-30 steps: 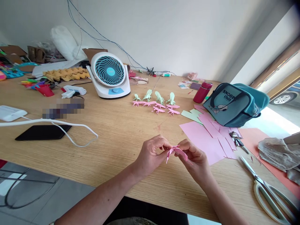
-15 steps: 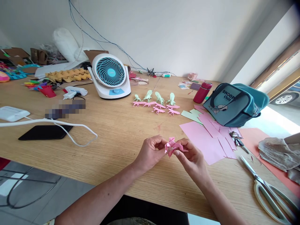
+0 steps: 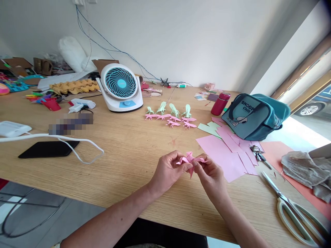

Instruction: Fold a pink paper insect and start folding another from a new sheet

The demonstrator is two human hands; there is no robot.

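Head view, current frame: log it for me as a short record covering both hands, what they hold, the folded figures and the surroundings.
Left hand: pinching the folded pink paper
Right hand: pinching the same paper
Paper's shape: several points sticking out, one downward
Beyond the hands: four light green figures, with pink figures in front
Far left: white fan
Far right: red bottle beside teal bag
Near right: scissors on the wooden table

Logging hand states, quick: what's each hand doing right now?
Left hand: closed, pinching the folded pink paper on its left side.
Right hand: closed, holding the same paper on its right side.
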